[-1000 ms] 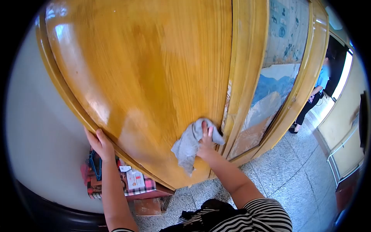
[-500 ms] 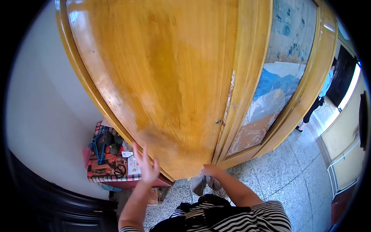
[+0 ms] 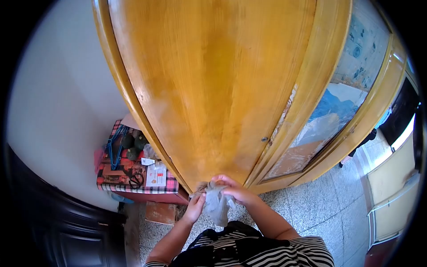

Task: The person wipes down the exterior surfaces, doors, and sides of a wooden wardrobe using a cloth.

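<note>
A grey cloth (image 3: 216, 205) hangs bunched between both hands, low in front of the yellow wooden cabinet (image 3: 213, 89). My left hand (image 3: 195, 208) grips the cloth's left side, its fingers closed. My right hand (image 3: 231, 189) is closed on the upper right part of the same cloth. Neither hand touches the cabinet door, whose small round lock (image 3: 264, 139) shows at its right edge.
Left of the cabinet, a low table with a checked cloth (image 3: 153, 189) bears blue hangers (image 3: 114, 153), dark green round objects (image 3: 132, 153) and papers. A dark door (image 3: 80, 240) stands at lower left. Another person, partly hidden, is at far right (image 3: 365, 141).
My right hand has left the cabinet door with the cloth and come down toward my body. My left hand has let go of the cabinet edge and taken hold of the cloth.
</note>
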Action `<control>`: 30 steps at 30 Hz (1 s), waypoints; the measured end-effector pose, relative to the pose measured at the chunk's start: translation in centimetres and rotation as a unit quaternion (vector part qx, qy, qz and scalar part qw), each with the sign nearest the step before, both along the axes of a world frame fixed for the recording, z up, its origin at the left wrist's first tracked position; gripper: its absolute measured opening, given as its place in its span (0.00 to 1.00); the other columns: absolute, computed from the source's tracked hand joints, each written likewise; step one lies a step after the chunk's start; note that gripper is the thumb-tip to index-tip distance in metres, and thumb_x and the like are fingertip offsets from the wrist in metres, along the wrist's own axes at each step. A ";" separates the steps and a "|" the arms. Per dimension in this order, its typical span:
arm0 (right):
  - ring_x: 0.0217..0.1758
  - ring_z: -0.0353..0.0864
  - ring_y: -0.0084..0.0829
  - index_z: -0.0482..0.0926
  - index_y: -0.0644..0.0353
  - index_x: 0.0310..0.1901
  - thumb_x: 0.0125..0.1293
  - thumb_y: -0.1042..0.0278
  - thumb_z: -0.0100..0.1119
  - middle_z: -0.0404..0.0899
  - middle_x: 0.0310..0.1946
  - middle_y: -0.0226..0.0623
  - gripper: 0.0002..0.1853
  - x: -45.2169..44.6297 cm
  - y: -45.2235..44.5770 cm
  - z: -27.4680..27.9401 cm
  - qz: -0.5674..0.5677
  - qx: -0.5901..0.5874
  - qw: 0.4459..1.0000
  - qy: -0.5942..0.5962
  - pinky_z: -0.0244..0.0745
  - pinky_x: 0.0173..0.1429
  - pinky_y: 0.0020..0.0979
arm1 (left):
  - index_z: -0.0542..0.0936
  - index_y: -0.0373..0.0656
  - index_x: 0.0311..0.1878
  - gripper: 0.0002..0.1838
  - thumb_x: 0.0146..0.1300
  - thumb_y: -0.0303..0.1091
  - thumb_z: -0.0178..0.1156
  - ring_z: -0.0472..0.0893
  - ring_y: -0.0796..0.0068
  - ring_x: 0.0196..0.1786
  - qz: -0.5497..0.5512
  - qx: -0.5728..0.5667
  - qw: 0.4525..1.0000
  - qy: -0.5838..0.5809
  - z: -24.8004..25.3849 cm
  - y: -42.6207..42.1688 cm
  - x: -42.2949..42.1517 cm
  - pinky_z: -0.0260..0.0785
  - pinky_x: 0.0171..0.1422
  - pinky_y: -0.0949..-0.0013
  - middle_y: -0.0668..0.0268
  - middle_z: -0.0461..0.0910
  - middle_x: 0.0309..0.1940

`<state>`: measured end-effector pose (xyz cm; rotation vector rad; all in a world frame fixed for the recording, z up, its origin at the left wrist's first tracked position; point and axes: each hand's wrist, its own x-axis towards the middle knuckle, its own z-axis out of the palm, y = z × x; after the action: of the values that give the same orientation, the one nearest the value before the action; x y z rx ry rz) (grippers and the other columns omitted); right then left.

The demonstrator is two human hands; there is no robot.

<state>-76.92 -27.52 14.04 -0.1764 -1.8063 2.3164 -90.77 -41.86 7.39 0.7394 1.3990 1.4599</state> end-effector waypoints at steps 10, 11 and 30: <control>0.48 0.74 0.27 0.65 0.61 0.57 0.64 0.72 0.47 0.74 0.45 0.38 0.19 1.3 0.7 -5.4 -0.139 -0.207 0.968 -0.019 0.69 0.53 0.28 | 0.75 0.38 0.44 0.14 0.69 0.38 0.45 0.76 0.76 0.43 0.114 0.120 0.951 -0.261 6.0 1.5 2.6 0.67 0.50 0.71 0.66 0.78 0.39; 0.48 0.73 0.26 0.65 0.62 0.57 0.64 0.72 0.49 0.73 0.46 0.38 0.19 1.4 0.7 -5.4 -0.179 -0.141 0.972 -0.047 0.69 0.53 0.28 | 0.74 0.39 0.44 0.14 0.69 0.38 0.45 0.76 0.76 0.43 0.111 0.133 0.947 -0.269 6.4 1.7 2.6 0.67 0.51 0.71 0.65 0.77 0.40; 0.62 0.62 0.45 0.58 0.63 0.62 0.51 0.82 0.56 0.59 0.59 0.52 0.33 0.4 -1.8 -2.0 -0.348 0.346 0.863 0.123 0.58 0.64 0.38 | 0.67 0.40 0.56 0.19 0.70 0.42 0.41 0.69 0.69 0.57 0.085 0.168 0.933 -0.307 8.2 4.4 5.0 0.60 0.62 0.62 0.62 0.70 0.54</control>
<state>-76.52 -29.31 12.04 -0.3292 -1.8869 1.0790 -85.73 -37.51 15.61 0.3128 0.7529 1.8866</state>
